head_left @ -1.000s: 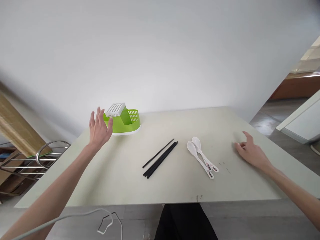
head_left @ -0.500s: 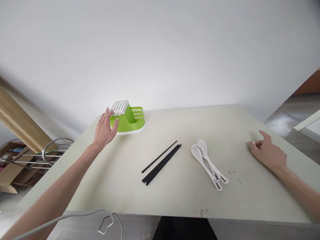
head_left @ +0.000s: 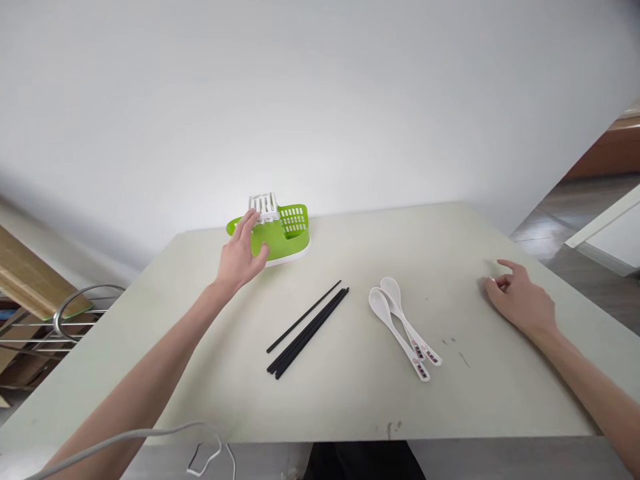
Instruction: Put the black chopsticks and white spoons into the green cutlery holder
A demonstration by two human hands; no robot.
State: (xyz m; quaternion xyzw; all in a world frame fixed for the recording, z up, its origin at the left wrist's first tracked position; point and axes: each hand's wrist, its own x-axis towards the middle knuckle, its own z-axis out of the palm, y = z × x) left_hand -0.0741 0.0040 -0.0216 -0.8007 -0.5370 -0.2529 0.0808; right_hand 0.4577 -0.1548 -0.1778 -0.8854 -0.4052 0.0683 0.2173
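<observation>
My left hand (head_left: 241,257) is at the green and white cutlery caddy (head_left: 285,248) at the back left of the table. Its fingers are stretched out against the white slotted top, thumb apart in front of the green wall; firm contact is hard to judge. My right hand (head_left: 525,300) rests on the right part of the table, holding nothing, index finger extended and the others loosely curled. Between the hands lie several black chopsticks (head_left: 313,333), with one thin chopstick (head_left: 304,316) slightly apart. To their right, two white spoons (head_left: 400,327) overlap, bowls away from me.
A pale table (head_left: 380,247) meets the white wall (head_left: 350,120) behind it. A grey cable (head_left: 135,433) crosses the lower left. Left of the table stand a metal rack (head_left: 75,320) and a long cardboard piece (head_left: 40,277). A white panel (head_left: 610,233) is off to the right.
The caddy has shifted right and turned relative to the table, my left hand moving along with it. The view has also shifted. My right hand, chopsticks and spoons look unmoved on the table.
</observation>
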